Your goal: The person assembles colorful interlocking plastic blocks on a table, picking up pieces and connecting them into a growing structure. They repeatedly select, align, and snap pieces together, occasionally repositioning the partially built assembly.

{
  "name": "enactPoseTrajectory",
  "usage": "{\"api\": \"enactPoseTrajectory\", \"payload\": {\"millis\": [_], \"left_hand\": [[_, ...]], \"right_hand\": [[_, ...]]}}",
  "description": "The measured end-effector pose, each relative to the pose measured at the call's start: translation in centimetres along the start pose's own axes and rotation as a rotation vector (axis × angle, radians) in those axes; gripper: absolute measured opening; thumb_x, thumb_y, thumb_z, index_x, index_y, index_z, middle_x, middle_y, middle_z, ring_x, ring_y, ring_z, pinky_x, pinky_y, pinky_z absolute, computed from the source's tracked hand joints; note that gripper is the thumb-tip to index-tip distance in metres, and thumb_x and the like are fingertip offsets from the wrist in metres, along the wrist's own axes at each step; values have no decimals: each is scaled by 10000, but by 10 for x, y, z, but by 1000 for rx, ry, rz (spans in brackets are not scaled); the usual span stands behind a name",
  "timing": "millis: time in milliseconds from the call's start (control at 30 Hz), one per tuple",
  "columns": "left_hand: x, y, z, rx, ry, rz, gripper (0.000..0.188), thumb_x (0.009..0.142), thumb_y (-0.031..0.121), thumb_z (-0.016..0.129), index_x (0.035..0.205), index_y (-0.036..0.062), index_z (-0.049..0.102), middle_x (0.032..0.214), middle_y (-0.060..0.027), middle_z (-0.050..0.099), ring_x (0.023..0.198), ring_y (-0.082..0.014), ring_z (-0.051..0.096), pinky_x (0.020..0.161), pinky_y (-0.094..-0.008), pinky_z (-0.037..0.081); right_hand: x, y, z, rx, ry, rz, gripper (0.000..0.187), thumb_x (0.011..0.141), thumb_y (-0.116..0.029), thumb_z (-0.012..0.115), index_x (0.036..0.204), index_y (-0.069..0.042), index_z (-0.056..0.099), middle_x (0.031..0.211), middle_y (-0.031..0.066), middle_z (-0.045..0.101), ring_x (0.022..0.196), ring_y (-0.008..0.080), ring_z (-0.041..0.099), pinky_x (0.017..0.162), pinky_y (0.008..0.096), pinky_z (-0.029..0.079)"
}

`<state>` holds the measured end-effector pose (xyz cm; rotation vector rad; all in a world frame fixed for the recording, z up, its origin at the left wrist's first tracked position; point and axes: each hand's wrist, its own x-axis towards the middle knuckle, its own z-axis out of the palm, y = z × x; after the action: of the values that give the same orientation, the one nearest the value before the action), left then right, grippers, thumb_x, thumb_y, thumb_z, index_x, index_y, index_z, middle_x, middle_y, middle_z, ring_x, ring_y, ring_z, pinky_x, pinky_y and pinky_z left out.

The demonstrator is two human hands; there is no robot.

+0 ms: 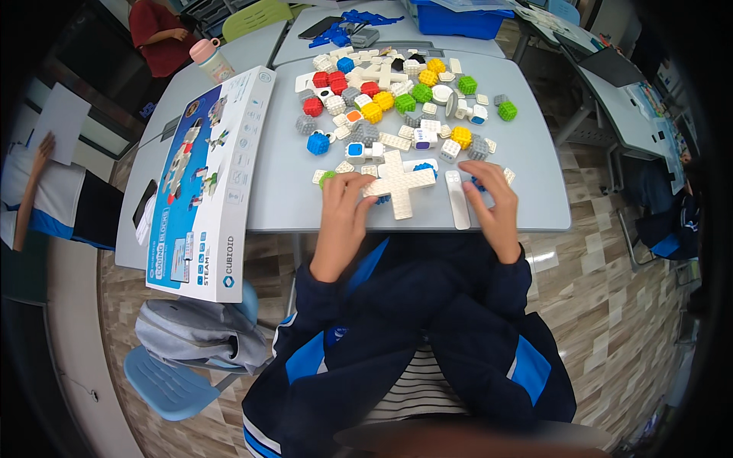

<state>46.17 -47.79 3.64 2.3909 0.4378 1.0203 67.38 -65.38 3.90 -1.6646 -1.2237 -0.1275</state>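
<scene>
My left hand (343, 217) is closed at the left arm of a white studded cross-shaped plate (398, 183), thumb and fingertips on it. Under that plate blue pieces show in part, and a green block (327, 177) peeks out beside my left fingers. My right hand (495, 206) has its thumb and fingers apart, just right of a smooth white strip (456, 200). A blue block (479, 183) lies partly hidden beneath my right fingers. Beyond both hands sit a white block with a blue face (355, 151) and a yellow block (461, 137).
Several studded blocks in red, yellow, green, grey and white spread over the grey table (282, 183). A large printed box (206, 183) stands at the left, with a pink-lidded bottle (211, 59) behind it. A blue bin (462, 19) is at the back. Other people stand at the left.
</scene>
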Motion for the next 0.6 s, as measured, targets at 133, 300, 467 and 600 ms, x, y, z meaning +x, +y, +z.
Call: {"api": "enactPoseTrajectory", "payload": {"millis": [133,300,467,600], "left_hand": [[-5,-1,17,51,40,-55,295,906,25,695,1198,32,654,1162,-149,569,1095,-347,523,955,-420,435],[-8,-7,25,43,65,-54,291,914,26,692,1203,27,654,1162,-153,570,1104,-346,524,961,-425,433],[-8,-11,31,31,93,-65,292,922,28,697,1212,20,658,1171,-155,576,1088,-333,558,943,-413,461],[-9,-14,31,-19,97,-85,301,916,33,718,1213,16,674,1172,-151,599,1048,-309,612,911,-385,499]], "right_hand": [[6,-4,18,-20,-65,-114,284,907,-63,716,1186,-13,704,1170,130,693,1123,327,619,980,401,489],[16,6,33,-58,-109,-228,302,891,-67,736,1187,-13,705,1179,127,698,1120,316,626,972,404,502],[21,16,40,-56,-164,-180,293,889,-68,740,1176,-14,707,1202,133,708,1125,315,650,959,399,522],[20,19,40,-11,-159,-184,299,881,-73,752,1171,-16,707,1224,134,710,1151,322,655,976,398,523]]}}
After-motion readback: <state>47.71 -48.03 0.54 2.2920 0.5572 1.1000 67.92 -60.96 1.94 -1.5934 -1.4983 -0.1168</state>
